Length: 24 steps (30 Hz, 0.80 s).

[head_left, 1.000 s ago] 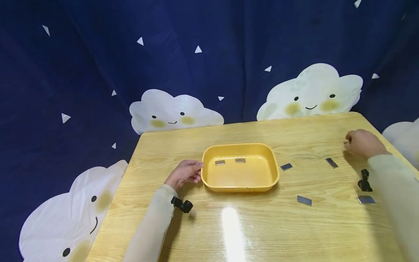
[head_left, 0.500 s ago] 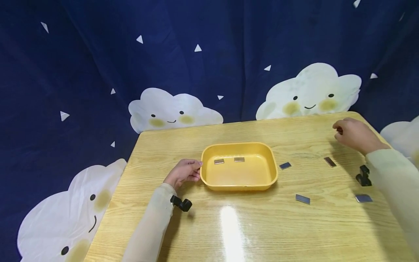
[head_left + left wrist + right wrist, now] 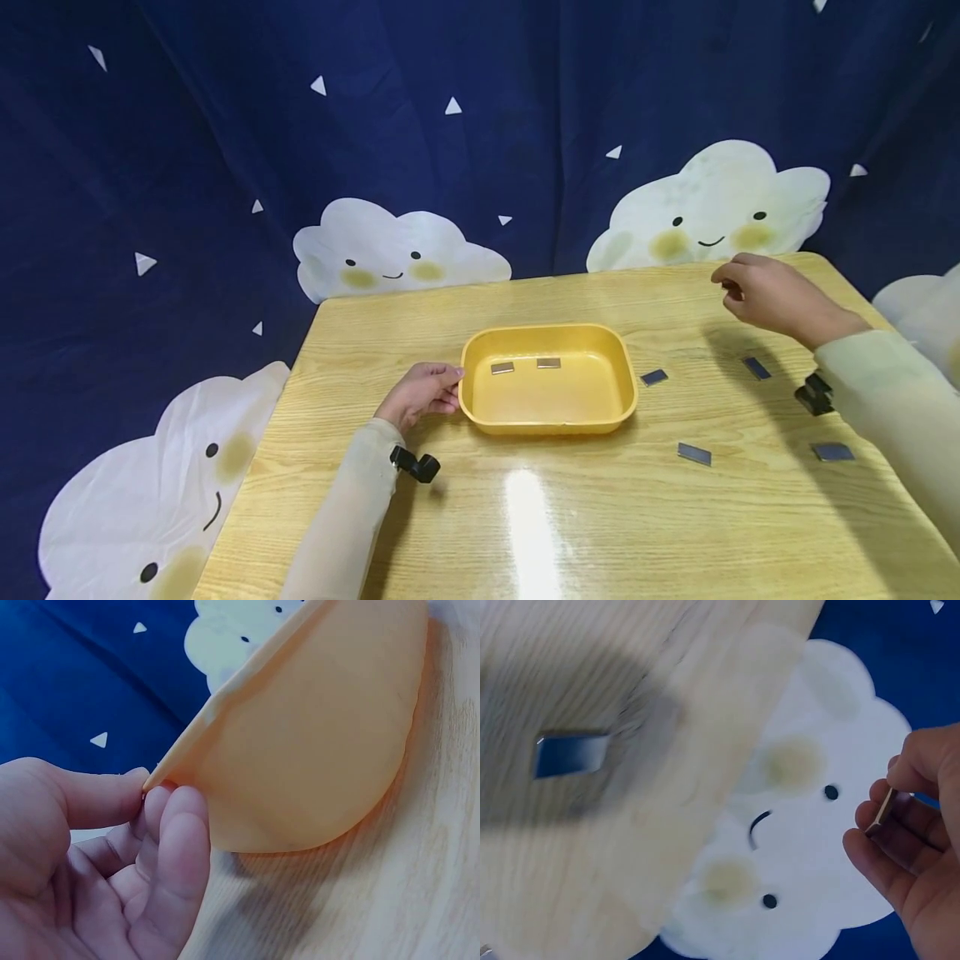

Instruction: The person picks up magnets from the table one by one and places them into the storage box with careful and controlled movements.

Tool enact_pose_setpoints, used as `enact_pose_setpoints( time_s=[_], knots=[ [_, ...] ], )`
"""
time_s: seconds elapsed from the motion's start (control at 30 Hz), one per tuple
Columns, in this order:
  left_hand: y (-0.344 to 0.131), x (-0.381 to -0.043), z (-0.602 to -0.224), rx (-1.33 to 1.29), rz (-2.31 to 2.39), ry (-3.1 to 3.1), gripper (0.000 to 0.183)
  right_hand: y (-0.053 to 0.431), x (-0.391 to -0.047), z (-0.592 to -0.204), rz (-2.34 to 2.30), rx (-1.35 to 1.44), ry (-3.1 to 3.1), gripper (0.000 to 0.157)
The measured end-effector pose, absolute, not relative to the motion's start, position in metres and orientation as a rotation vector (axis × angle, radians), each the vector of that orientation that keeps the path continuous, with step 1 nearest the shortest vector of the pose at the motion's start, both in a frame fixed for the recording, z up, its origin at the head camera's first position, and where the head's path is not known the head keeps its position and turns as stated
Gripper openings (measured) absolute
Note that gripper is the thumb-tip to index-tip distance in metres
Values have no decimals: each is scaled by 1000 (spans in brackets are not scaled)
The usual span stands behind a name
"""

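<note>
My left hand (image 3: pixel 423 395) pinches the left rim of a yellow plastic basin (image 3: pixel 555 427) between thumb and fingers; the left wrist view shows the thumb on top of the rim (image 3: pixel 214 705). Two small shiny rectangular metal pieces (image 3: pixel 502 367) lie inside the basin, toward its back. Over the table's far right part, my right hand (image 3: pixel 772 296) is raised. In the right wrist view it pinches a thin metal block (image 3: pixel 883 813) between thumb and fingers; the fingers hide part of it.
On the wooden table (image 3: pixel 615 525), right of the basin, lie several more metal pieces: one close to its side (image 3: pixel 654 377), one nearer the front (image 3: pixel 694 454), one under the right forearm's shadow (image 3: pixel 757 367) and one far right (image 3: pixel 833 452). A dark blue cloud-print curtain (image 3: pixel 555 142) hangs behind.
My right hand has risen from the table's right side and moved left and away from me, toward the back edge. The left hand keeps its hold on the basin's rim.
</note>
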State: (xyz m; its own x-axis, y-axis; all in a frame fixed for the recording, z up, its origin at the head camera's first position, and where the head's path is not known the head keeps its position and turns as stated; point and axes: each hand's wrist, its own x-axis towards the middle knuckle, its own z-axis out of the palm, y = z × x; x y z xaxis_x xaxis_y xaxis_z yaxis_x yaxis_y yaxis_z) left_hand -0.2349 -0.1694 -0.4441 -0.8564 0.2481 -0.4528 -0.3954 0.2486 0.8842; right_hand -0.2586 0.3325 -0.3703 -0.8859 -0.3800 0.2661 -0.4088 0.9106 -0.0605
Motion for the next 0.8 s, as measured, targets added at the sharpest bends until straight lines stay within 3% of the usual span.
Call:
enact_pose_setpoints(
  time_s=[0.37,0.8],
  knots=[
    [-169,-234,-445,-137,1663,2020,19,296,-248,-355,170,744,-2732,29],
    [-169,-235,-447,-155,1670,2015,18,254,-240,-348,149,1072,-2590,26]
  ],
)
